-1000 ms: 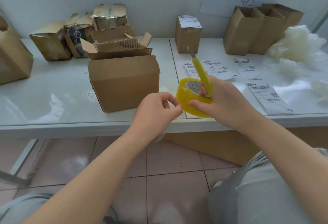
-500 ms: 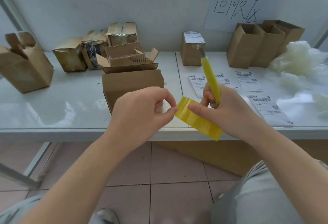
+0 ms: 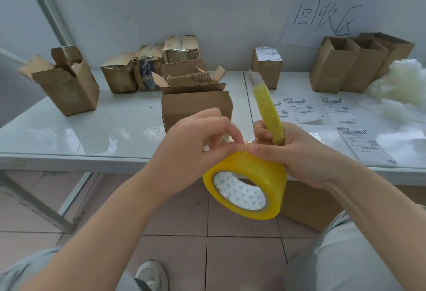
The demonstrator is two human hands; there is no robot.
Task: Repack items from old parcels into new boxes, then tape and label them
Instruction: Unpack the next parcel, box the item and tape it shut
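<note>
1. Brown cardboard box with ragged open flaps (image 3: 66, 87) stands far left on the glossy white table (image 3: 69, 134).
2. Right of it, against the wall, sits a cluster of crumpled old parcels (image 3: 147, 67).
3. In front of them, a torn corrugated carton (image 3: 191, 80) touches the back of a closed plain brown box (image 3: 196, 106) standing near the table's front edge.
4. The left hand (image 3: 196, 143) hovers before that box. Its thumb and forefinger are pinched together at the top of the roll, seemingly on the tape's loose end, and the other fingers are curled in.
5. The yellow packing-tape roll (image 3: 246, 189) with a white patterned core is held in the air, in front of and below the table edge, above the tiled floor (image 3: 179, 221).
6. The right hand (image 3: 299, 152) lays its forefinger on top of the roll beside the left fingertips. Its thumb and remaining fingers are wrapped round a yellow utility knife (image 3: 268, 110), held upright with the grey blade uppermost.
7. A small brown box topped with a white label (image 3: 267, 67) stands at the back.
8. White shipping labels (image 3: 297, 108) lie flat on the table.
9. Three tall open brown boxes (image 3: 345, 67) stand below a handwritten paper sign (image 3: 322, 20).
10. White fluffy filling (image 3: 401, 83) is heaped far right.
</note>
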